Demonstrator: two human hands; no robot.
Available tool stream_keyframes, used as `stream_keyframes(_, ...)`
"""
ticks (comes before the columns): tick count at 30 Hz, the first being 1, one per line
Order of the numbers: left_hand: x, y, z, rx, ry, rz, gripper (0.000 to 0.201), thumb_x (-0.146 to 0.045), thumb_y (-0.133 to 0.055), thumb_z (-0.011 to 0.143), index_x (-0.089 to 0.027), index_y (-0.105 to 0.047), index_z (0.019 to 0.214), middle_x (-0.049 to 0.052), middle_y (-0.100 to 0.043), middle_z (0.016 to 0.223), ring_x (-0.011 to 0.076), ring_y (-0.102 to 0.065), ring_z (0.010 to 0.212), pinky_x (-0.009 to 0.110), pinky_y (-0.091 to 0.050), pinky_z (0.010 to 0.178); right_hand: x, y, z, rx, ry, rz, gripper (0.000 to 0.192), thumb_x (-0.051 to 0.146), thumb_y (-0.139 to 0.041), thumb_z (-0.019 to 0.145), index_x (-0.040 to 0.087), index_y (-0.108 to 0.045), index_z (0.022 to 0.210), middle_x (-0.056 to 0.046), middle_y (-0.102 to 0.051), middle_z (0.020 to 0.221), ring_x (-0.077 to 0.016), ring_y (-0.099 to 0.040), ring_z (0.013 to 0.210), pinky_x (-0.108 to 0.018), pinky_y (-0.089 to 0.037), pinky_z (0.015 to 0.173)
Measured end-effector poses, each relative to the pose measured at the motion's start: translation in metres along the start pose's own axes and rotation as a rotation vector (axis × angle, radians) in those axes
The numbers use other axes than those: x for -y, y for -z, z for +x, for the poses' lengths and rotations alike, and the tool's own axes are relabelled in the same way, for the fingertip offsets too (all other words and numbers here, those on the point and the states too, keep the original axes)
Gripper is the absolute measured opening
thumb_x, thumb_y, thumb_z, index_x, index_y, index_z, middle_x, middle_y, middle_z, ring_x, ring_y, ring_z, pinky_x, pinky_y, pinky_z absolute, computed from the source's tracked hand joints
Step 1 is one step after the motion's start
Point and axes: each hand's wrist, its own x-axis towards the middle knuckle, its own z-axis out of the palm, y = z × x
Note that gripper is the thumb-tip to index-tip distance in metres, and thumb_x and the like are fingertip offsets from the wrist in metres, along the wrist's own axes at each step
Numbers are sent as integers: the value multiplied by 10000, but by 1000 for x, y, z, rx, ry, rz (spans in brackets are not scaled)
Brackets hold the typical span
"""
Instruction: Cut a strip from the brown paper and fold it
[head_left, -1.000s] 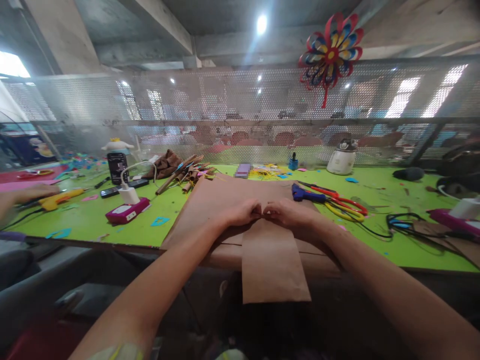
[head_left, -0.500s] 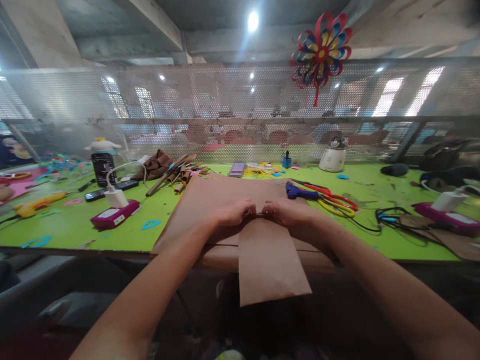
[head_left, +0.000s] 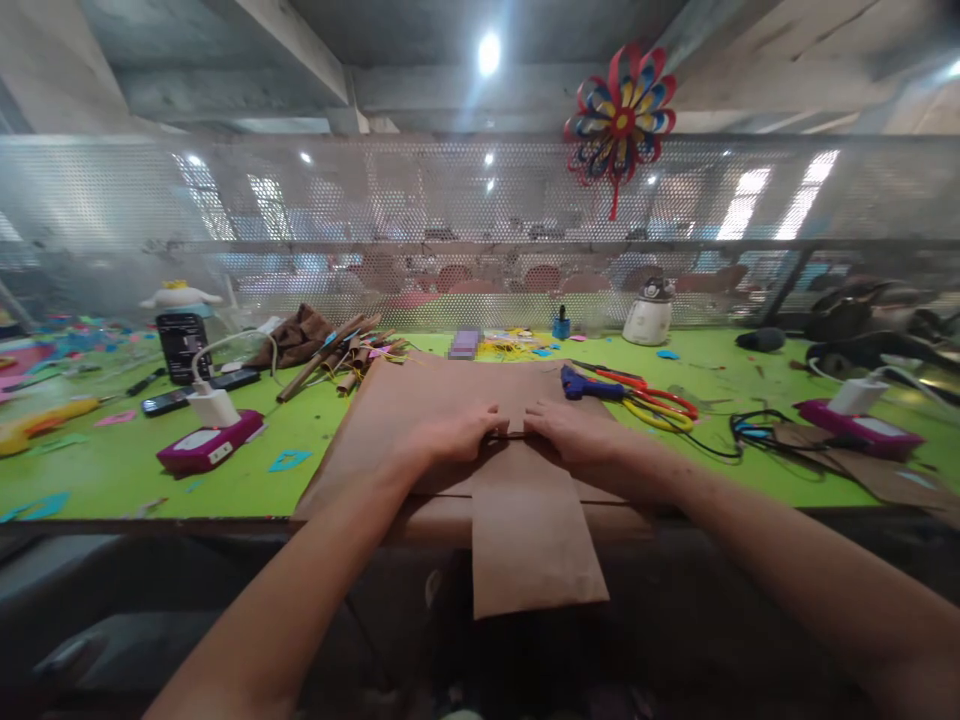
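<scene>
Fingers of left hand (head_left: 471, 432) and right hand (head_left: 562, 432) pinched far end of flat brown paper strip (head_left: 536, 540); its length ran bodyward.

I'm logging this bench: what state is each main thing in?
Brown paper strip, extending past the table edge
Large brown sheet, spread out beneath the strip
Left hand, fingers curled at the strip's far end
Right hand, likewise
Blue glue gun, lying down
Left magenta power block, white charger plugged in
Dark phone, standing upright
Brown bundle, crumpled
Red-handled scissors, opening unclear
</scene>
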Motion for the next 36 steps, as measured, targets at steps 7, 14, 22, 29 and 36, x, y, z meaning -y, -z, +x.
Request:
stream_keyframes(7, -1, 3, 7, 7, 109, -92, 150, -154, -525, 725, -162, -628, 834, 38, -582, 826, 143, -494, 707, 237, -374, 629, 0, -9, 3, -66, 41, -187, 168, 170, -433, 903, 151, -596, 870, -93, -580, 883, -202, -486, 821, -317, -384, 729)
stream_keyframes(14, 19, 21, 2, -88, 264, -285, 422, -376, -298, 925, -142, -550, 681, -18, -425, 590, 109, -371, 560, 242, -307, 557, 6, -9, 23, -436, 47, -180, 167, 150, -427, 916, 159, -593, 901, -90, -544, 865, -223, -446, 894, -343, -399, 774)
stream_keyframes(22, 26, 18, -6, 2, 212, -533, 376, -425, -417, 897, -130, -650, 878, 18, -589, 784, 121, -470, 702, 230, -358, 670, 13, -8, 22, -479, 78, -189, 196, 151, -414, 915, 154, -606, 954, -107, -552, 886, -237, -451, 888, -374, -425, 786)
stream_keyframes(29, 21, 12, -4, -6, 256, -707, 387, -462, -544, 821, -104, -664, 905, 25, -559, 740, 116, -435, 662, 239, -334, 617, 5, -10, 23, -560, -70, 285, 308, 88, -494, 764, 171, -624, 1031, -104, -586, 1031, -226, -509, 947, -385, -444, 844)
stream_keyframes(36, 16, 11, -1, -72, 153, -758, 370, -471, -554, 805, -109, -631, 806, -9, -504, 682, 98, -406, 632, 221, -316, 601, -11, -4, 19, -265, -237, 773, 197, 238, -460, 783, 180, -648, 800, -69, -657, 845, -189, -578, 786, -298, -477, 708)
